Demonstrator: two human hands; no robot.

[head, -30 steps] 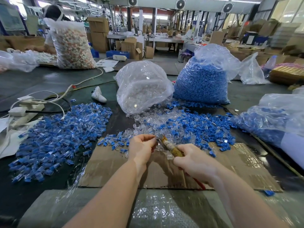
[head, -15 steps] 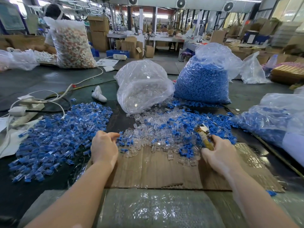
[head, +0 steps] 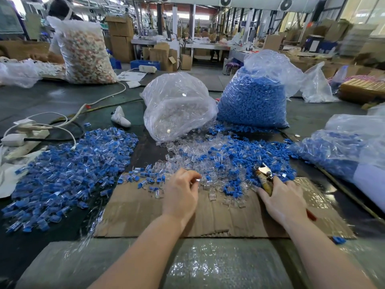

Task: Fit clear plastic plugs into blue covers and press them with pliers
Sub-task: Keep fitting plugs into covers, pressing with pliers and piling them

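- Clear plugs (head: 187, 151) and blue covers (head: 235, 161) lie mixed at frame centre, just beyond both hands.
- Left hand (head: 181, 192) pinches one small clear plug.
- Right hand (head: 281, 199) grips pliers (head: 263, 174), tips pointing up-frame over the covers.

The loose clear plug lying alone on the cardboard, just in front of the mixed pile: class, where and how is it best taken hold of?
Pinch the clear plug across its two long sides, coming straight down from above with thumb and forefinger. It lies flat on the cardboard with bare space around it, so only its sides offer a grip. The left hand is nearest; the right hand holds the pliers.
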